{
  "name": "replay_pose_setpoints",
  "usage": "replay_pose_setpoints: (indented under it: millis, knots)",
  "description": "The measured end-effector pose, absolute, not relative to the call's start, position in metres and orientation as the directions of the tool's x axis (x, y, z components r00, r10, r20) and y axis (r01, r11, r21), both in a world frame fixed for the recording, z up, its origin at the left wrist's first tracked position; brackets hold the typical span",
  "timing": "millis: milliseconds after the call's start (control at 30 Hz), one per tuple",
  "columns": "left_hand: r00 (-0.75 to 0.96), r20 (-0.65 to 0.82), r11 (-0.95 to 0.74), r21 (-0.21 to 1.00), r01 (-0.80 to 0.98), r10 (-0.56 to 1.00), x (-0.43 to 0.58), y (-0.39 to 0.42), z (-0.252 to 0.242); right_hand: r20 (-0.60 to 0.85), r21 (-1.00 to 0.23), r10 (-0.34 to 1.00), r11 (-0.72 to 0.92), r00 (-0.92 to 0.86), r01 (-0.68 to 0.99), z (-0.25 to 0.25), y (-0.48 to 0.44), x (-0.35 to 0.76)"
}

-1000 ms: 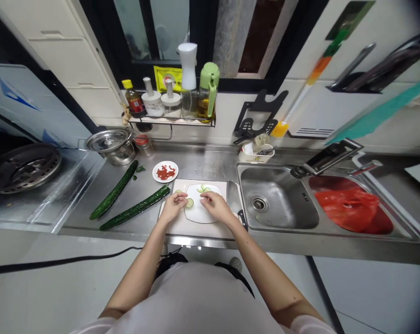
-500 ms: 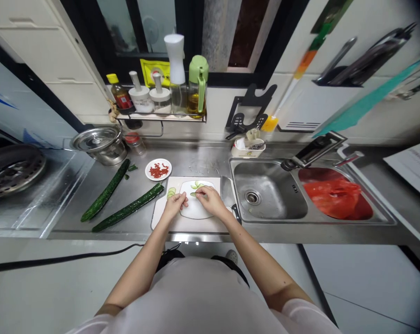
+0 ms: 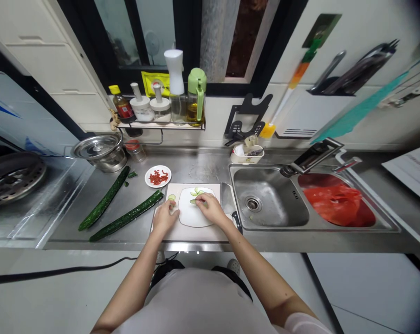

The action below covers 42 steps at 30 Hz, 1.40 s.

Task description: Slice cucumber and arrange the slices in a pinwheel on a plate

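A white plate [image 3: 190,217] lies on the pale cutting board [image 3: 196,234], with several thin cucumber slices [image 3: 197,190] fanned near its far edge. My right hand [image 3: 210,208] is over the plate, its fingertips closed on a cucumber slice at the plate's surface. At the board's left side, my left hand [image 3: 164,218] reaches to a small group of cucumber slices [image 3: 171,197]. Its thumb is apart from the fingers, which partly cover those slices. A kitchen knife [image 3: 227,197] rests along the right of the board, handle toward me.
Two whole cucumbers [image 3: 126,215] [image 3: 107,199] lie to the left. A small dish [image 3: 148,182] of red pieces stands behind the board. At the back left are a steel pot [image 3: 105,155] and a jar [image 3: 136,150]. To the right is a double sink [image 3: 268,222] holding a red bag [image 3: 331,199].
My left hand has moved left and away from the plate to the slices on the board. My right hand stays over the plate with its slice. The view has tilted up slightly.
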<state>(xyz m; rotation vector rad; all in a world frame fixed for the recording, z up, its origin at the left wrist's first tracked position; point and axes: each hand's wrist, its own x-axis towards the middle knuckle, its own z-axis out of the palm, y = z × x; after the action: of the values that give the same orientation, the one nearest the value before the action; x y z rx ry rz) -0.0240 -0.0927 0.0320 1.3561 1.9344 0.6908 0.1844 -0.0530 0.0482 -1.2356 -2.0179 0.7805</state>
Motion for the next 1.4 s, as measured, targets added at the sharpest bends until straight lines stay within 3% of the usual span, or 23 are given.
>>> replay_pose_setpoints:
  millis: [67, 133, 233, 333, 867, 1167, 1400]
  knots:
    - [-0.081, -0.331, 0.336, 0.863, 0.376, 0.940, -0.011, -0.090, 0.037, 0.230, -0.746, 0.902, 0.405, -0.365, 0.530, 0.049, -0.051, 0.185]
    - [0.041, -0.440, 0.435, 0.896, 0.090, 0.897, 0.002, -0.086, 0.044, 0.266, -0.727, 0.883, 0.447, -0.386, 0.522, 0.051, -0.051, 0.186]
    - [0.174, -0.544, 0.571, 0.789, -0.228, 0.821, 0.013, -0.078, 0.052, 0.333, -0.683, 0.843, 0.524, -0.421, 0.508, 0.055, -0.051, 0.188]
    - [0.237, -0.568, 0.615, 0.705, -0.355, 0.788, 0.015, -0.071, 0.056, 0.363, -0.651, 0.817, 0.567, -0.449, 0.505, 0.059, -0.053, 0.191]
    - [0.063, -0.470, 0.466, 0.832, -0.300, 0.880, 0.017, -0.063, 0.056, 0.270, -0.579, 0.798, 0.582, -0.539, 0.571, 0.060, -0.055, 0.193]
    - [0.024, -0.370, 0.369, 0.916, -0.156, 0.929, 0.020, -0.065, 0.050, 0.184, -0.691, 0.842, 0.478, -0.507, 0.543, 0.058, -0.053, 0.193]
    - [0.021, -0.365, 0.365, 0.925, -0.108, 0.931, 0.020, -0.067, 0.036, 0.017, -0.813, 0.878, 0.291, -0.478, 0.504, 0.047, -0.051, 0.194]
